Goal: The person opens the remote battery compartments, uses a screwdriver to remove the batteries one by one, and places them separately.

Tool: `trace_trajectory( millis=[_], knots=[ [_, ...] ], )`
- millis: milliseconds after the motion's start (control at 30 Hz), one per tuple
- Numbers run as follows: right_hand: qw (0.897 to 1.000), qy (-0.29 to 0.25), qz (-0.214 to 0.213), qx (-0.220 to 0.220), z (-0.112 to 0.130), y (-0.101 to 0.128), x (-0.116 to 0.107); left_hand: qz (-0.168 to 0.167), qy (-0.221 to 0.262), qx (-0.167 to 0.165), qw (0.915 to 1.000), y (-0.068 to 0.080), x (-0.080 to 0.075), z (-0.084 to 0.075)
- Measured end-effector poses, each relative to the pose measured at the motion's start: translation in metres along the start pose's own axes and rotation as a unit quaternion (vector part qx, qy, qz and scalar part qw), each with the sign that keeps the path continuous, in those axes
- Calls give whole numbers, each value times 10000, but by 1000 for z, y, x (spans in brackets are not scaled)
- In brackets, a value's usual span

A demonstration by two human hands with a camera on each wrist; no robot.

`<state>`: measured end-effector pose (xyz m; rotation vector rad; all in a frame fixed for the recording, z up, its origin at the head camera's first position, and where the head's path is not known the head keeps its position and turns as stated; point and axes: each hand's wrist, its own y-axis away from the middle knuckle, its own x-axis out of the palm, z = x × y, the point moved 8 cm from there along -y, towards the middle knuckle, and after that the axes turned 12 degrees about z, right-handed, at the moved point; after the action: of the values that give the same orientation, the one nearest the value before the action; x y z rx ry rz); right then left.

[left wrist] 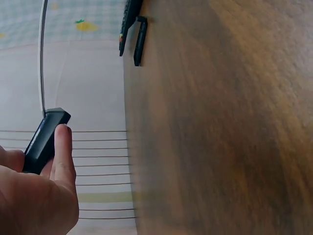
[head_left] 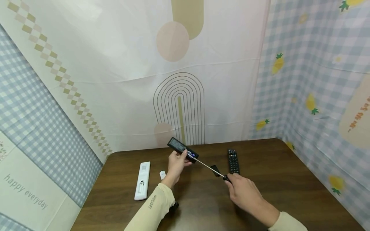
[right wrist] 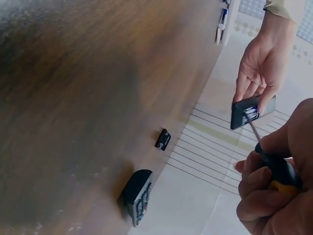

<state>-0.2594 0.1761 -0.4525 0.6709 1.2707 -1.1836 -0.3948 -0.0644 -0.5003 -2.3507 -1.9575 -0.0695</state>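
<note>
Here the left hand [head_left: 175, 164] grips a black remote [head_left: 183, 149] lifted above the counter [head_left: 274, 179]; from four o'clock, the right hand [head_left: 244, 194] grips a screwdriver [head_left: 208, 167], tip in its battery bay. Next calls for steady prying.

white remote [head_left: 142, 181] left on table [head_left: 289, 179] | black remote [head_left: 233, 161] right | small cover [head_left: 215, 170] between (nearer the right one)
</note>
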Motion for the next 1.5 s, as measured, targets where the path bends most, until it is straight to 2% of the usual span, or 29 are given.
trace_trajectory(
  millis=[267, 433, 567, 833, 1100, 1333, 1500],
  knots=[
    [9988, 299, 388, 63, 9, -7, 0, -102, -489, 300, 9983, 4, 5, -2],
    [9952, 935, 65, -271, 27, -10, -9, -233, -985, 475, 9937, 7, 6, -5],
    [9922, 1129, -228, -485, 35, -11, -14, -291, -1096, 551, 9920, 7, 5, -2],
    [9982, 531, -111, -237, 18, -11, -4, -182, -748, 473, 9959, 7, 2, 3],
    [9999, -55, -9, -160, 3, -11, 4, -302, 8, 362, 9989, 5, -5, 10],
    [9989, -466, -10, -51, -4, -9, 10, 97, 604, 140, 9980, 1, -12, 20],
    [9959, -871, 125, 220, -10, -6, 18, 279, 807, -31, 9963, 1, -12, 27]
  ],
)
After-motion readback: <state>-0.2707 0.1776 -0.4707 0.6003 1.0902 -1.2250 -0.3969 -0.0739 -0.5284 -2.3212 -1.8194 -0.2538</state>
